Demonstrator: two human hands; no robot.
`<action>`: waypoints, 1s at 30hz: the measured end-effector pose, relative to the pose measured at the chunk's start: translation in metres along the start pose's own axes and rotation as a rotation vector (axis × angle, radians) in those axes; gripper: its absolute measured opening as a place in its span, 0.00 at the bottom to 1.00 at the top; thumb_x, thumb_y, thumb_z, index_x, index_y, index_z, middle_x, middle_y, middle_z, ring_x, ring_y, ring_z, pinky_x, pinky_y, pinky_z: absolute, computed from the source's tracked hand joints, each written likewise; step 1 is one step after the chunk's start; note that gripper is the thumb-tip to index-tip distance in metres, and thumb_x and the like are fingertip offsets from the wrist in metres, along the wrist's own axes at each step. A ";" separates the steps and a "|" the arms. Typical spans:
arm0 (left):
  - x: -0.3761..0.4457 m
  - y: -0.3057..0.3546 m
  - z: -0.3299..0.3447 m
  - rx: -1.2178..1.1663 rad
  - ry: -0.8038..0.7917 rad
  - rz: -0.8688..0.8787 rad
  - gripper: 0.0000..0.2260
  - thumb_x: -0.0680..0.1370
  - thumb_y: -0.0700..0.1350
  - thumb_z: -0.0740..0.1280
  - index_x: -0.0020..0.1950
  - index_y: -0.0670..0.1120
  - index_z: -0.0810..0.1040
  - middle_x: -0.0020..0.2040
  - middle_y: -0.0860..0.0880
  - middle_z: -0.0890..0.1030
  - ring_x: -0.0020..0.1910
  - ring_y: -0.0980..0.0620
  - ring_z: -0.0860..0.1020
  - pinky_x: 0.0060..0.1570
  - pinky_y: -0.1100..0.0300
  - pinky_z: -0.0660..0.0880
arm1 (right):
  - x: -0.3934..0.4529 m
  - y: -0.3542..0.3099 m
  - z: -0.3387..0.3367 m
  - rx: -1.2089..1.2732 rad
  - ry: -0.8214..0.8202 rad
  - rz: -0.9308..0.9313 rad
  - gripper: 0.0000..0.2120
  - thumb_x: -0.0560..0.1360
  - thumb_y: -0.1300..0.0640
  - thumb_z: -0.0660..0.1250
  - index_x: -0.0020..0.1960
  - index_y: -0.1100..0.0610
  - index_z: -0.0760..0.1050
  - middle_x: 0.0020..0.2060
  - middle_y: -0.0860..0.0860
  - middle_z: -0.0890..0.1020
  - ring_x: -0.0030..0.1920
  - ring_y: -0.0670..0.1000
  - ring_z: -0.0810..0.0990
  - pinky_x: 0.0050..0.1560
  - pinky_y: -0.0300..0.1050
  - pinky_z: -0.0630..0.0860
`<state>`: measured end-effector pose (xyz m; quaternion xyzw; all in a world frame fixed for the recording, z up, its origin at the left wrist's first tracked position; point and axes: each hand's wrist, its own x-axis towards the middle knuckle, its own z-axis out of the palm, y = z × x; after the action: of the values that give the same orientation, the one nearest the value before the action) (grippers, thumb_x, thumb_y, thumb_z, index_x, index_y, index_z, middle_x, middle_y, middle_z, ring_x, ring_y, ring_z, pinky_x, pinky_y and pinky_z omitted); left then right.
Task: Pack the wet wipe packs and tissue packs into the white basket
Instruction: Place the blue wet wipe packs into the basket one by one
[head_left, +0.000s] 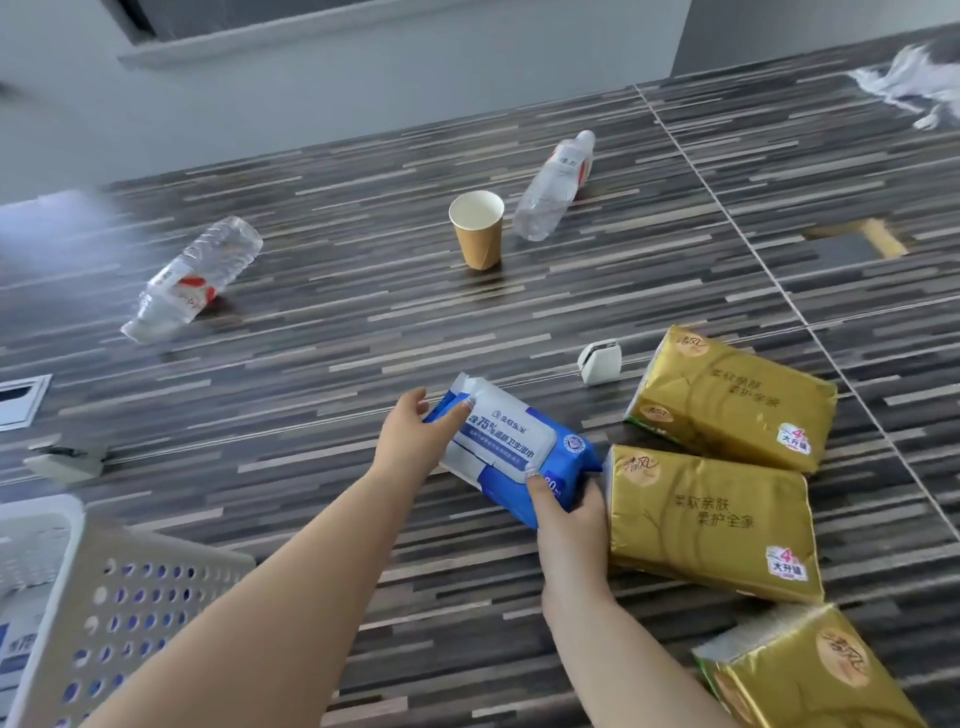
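Note:
A blue and white wet wipe pack (511, 447) lies on the striped table just right of the middle. My left hand (410, 441) grips its far left end and my right hand (569, 512) grips its near right end. Three gold tissue packs lie to the right: one at the back (727, 395), one in the middle (711, 519), one at the bottom right corner (810, 675). The white perforated basket (104, 582) stands at the bottom left, with something blue showing through its holes.
Two clear plastic bottles lie on their sides, one at the left (192, 278) and one at the back (556, 184). A brown paper cup (478, 228) stands upright between them. A small white object (600, 361) sits behind the packs.

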<state>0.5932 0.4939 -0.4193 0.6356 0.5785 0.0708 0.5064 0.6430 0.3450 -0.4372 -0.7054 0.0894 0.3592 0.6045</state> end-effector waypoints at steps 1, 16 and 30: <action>0.002 0.000 0.001 0.016 -0.026 -0.018 0.35 0.73 0.56 0.70 0.75 0.47 0.61 0.69 0.48 0.72 0.64 0.48 0.73 0.58 0.53 0.74 | 0.002 -0.002 0.001 0.003 0.002 0.013 0.26 0.73 0.56 0.70 0.69 0.52 0.67 0.61 0.48 0.76 0.56 0.47 0.75 0.57 0.44 0.73; -0.040 -0.012 -0.011 -0.172 0.031 0.022 0.02 0.74 0.48 0.71 0.45 0.52 0.80 0.48 0.50 0.84 0.50 0.49 0.82 0.51 0.54 0.78 | -0.009 -0.005 0.000 0.047 -0.021 0.052 0.21 0.74 0.58 0.69 0.65 0.53 0.71 0.58 0.52 0.80 0.55 0.52 0.80 0.50 0.44 0.77; -0.162 -0.031 -0.077 -0.691 0.197 -0.027 0.12 0.78 0.47 0.66 0.57 0.42 0.81 0.53 0.42 0.84 0.54 0.43 0.81 0.58 0.48 0.77 | -0.101 -0.026 -0.032 0.054 -0.264 -0.136 0.26 0.71 0.58 0.72 0.67 0.50 0.70 0.60 0.51 0.79 0.59 0.53 0.78 0.61 0.57 0.75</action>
<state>0.4691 0.4011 -0.3247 0.4091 0.5749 0.3163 0.6340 0.5966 0.2908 -0.3544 -0.6398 -0.0293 0.4044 0.6529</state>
